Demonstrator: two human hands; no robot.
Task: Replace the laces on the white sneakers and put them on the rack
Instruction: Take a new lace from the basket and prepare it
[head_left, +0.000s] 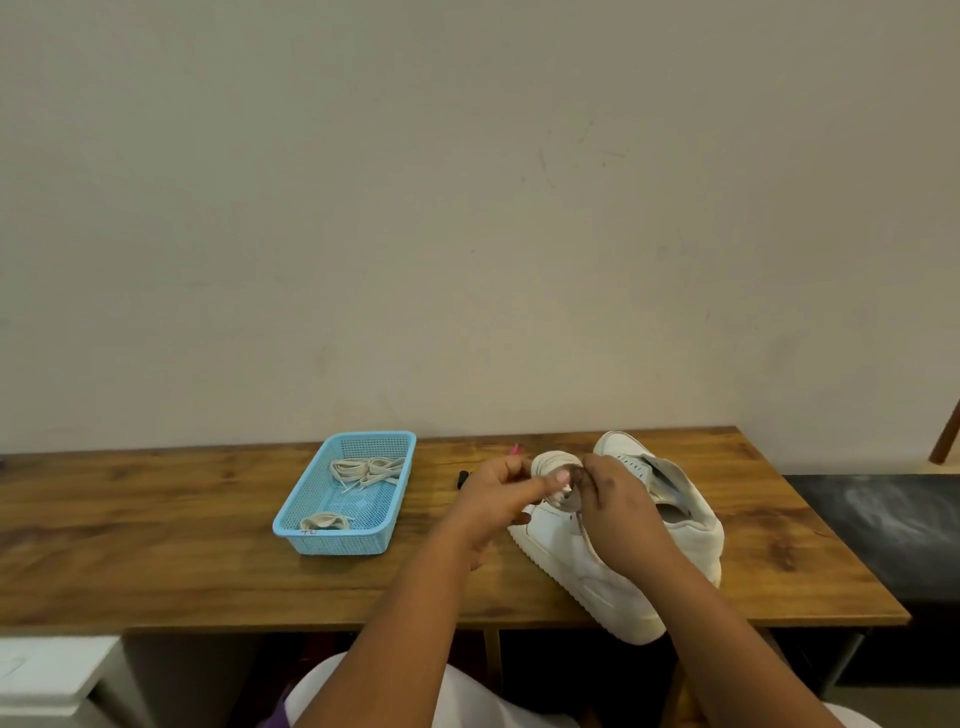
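Two white sneakers lie on the wooden table (156, 519) at the right: the near sneaker (587, 577) lies on its side with its sole toward me, the far sneaker (675, 499) sits behind it. My left hand (498, 499) pinches a bundle of cream lace (556, 462) above the near sneaker. My right hand (618, 499) pinches the lace's end beside it, fingers curled. A blue mesh basket (311, 540) at the left holds several more cream laces (369, 470).
A small black object (461, 478) and a pink-tipped item (515, 449) lie on the table between basket and sneakers. A dark bench (883, 530) stands to the right, a white unit (47, 675) at the lower left. A plain wall rises behind.
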